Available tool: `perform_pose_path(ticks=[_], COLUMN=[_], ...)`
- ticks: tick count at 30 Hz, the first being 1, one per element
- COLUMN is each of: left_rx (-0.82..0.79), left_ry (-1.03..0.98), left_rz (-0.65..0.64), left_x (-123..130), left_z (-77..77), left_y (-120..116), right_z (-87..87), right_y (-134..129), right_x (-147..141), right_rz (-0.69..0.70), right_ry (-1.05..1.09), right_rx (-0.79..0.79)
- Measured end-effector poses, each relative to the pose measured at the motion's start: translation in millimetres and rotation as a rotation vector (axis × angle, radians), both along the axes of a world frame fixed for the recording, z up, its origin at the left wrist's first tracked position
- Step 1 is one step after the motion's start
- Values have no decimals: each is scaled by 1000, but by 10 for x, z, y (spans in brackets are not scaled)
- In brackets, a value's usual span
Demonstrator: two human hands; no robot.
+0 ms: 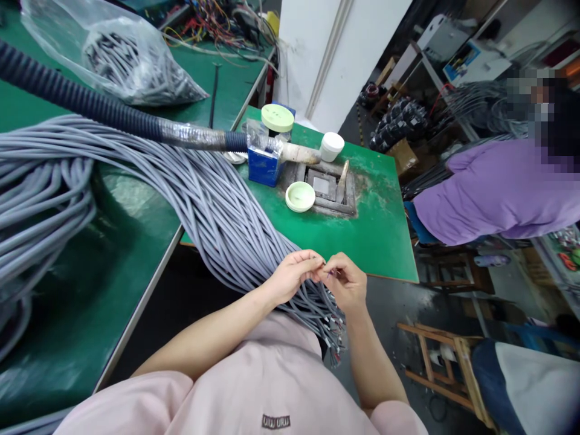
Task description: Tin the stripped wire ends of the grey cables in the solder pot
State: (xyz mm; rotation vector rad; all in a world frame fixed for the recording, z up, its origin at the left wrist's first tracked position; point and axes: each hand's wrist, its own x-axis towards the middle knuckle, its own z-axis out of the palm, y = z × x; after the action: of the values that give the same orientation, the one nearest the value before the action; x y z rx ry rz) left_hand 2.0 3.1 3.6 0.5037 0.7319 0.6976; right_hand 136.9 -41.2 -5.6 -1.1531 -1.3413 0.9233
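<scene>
A large bundle of grey cables point(226, 205) sweeps from the left table down to my lap, with its stripped, coloured wire ends point(334, 341) hanging beside my body. Above the bundle my left hand point(296, 275) is closed in a pinch. My right hand point(348, 283) meets it fingertip to fingertip, also pinching. Thin dark and purple wires point(330, 273) show between the fingers; their tips are mostly hidden. Just beyond the hands lies the green board's near edge.
On the green board point(378, 241) are a square solder pot point(322, 184), a pale dish point(299, 197), a white tub point(332, 147) and a blue box point(263, 166). A ribbed hose point(90, 96) crosses above the cables. A person in purple point(493, 187) is at right, near a wooden stool point(446, 362).
</scene>
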Motion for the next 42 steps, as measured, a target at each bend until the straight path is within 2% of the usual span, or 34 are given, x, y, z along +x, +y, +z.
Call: perform_pose_path(ticks=[6, 12, 21, 25, 28, 33, 35, 38, 42], left_rx=[141, 238, 203, 267, 473, 1180, 1358, 1497, 1543], left_ry=[96, 210, 184, 205, 309, 770, 891, 1010, 1051], left_rz=[64, 140, 142, 144, 147, 278, 292, 240, 205], left_x=[8, -27, -4, -16, -97, -327, -390, -423, -412], left_z=[31, 27, -74, -93, -67, -79, -130, -208, -239], left_y=[-24, 2, 8, 24, 108, 337, 405, 441, 430], right_z=[31, 96, 40, 70, 146, 269, 276, 250, 210], right_y=[29, 93, 215, 338, 510, 1003, 1232, 1543, 1835], right_x=[-25, 2, -30, -32, 29, 137, 137, 90, -5], right_rz=[-166, -157, -139, -115, -111, -77, -32, 20, 68], right_ry=[-83, -255, -11, -16, -127, -305, -387, -570, -782], right_rx=[-31, -28, -116, -106, -103, -112, -116, -141, -205])
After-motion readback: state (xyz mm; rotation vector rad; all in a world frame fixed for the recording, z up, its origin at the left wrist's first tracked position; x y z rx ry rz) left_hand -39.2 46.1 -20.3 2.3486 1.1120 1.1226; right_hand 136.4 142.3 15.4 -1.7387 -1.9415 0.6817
